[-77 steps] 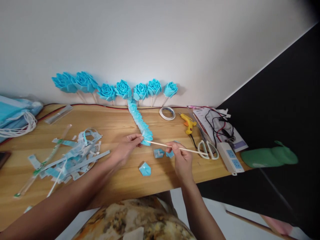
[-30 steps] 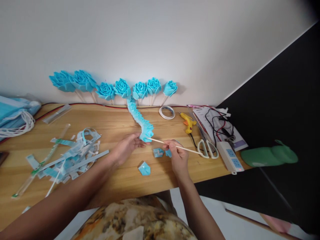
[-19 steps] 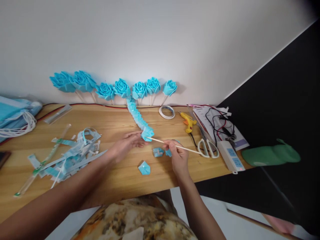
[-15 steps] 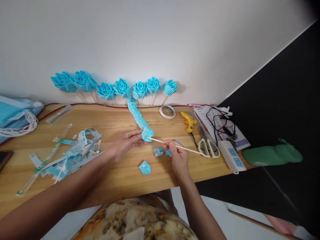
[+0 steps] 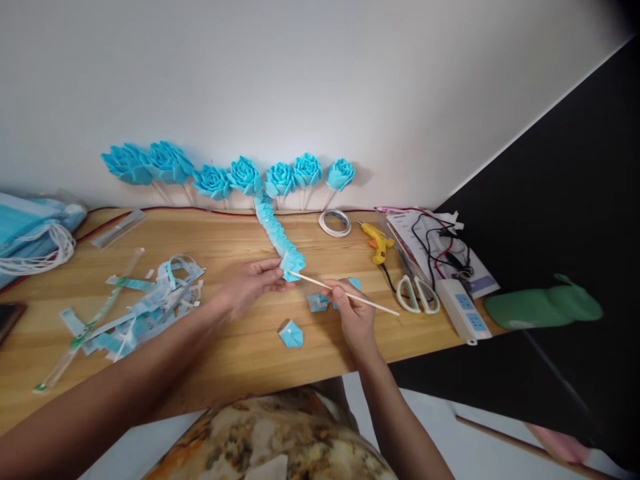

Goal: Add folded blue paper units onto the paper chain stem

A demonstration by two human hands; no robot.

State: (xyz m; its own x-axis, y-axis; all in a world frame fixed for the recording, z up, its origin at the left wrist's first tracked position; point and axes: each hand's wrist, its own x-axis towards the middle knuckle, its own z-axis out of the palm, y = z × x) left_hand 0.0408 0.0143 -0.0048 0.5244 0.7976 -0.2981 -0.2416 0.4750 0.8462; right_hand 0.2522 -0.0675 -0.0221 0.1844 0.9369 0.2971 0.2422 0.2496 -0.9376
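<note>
My left hand (image 5: 249, 285) pinches the near end of a long pleated blue paper strip (image 5: 277, 233) that runs back across the wooden table (image 5: 225, 363) toward the wall. My right hand (image 5: 351, 312) grips a thin wooden skewer (image 5: 370, 303), whose tip touches the strip's end by my left fingers. Three small folded blue paper pieces lie close by: one (image 5: 291, 334) in front of my hands, one (image 5: 317, 303) beside my right hand, and one (image 5: 354, 283) just behind it.
Several blue paper roses on sticks (image 5: 245, 176) lean against the wall. A pile of blue scraps (image 5: 140, 307) lies at left, face masks (image 5: 30, 233) at far left. A tape roll (image 5: 335, 223), yellow glue gun (image 5: 376, 243), scissors (image 5: 417, 297) and power strip (image 5: 465, 310) lie at right.
The skewer's tip has been brought up against the strip's end, and my right hand has tilted the skewer, its far end moving off the scissors. My left hand shifted slightly back.
</note>
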